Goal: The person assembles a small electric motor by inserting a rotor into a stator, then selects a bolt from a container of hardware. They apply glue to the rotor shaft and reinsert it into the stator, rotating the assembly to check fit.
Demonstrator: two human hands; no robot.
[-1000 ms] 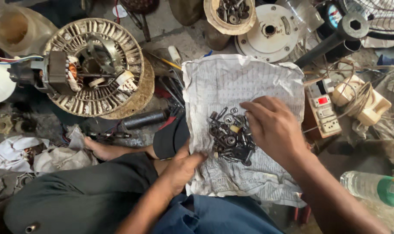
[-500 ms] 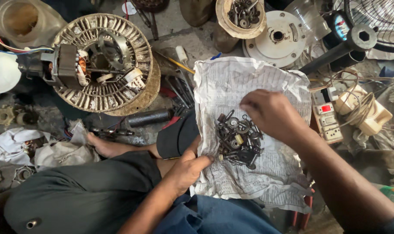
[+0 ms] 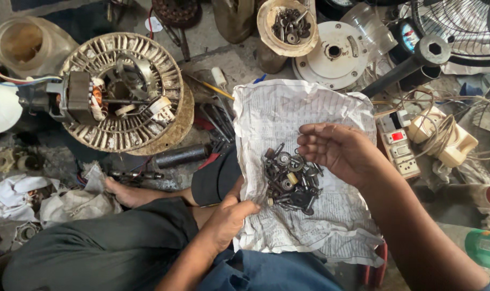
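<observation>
Over the crumpled paper (image 3: pixel 288 113), right hand (image 3: pixel 336 151) hovers half-open, holding nothing visible; left hand (image 3: pixel 228 218) pinches the near edge, best kept level so the screw pile (image 3: pixel 290 180) stays.

A repair workshop floor: motor stator (image 3: pixel 123 97), fan grille (image 3: pixel 460 27), scattered tools (image 3: pixel 218 116), bowl of bolts (image 3: pixel 288 24).

A round motor housing (image 3: pixel 127 91) with a wound coil lies at upper left. A bowl of small parts (image 3: pixel 289 25) stands beside a white round cover plate (image 3: pixel 332 54). A power strip (image 3: pixel 397 144) lies at right.
</observation>
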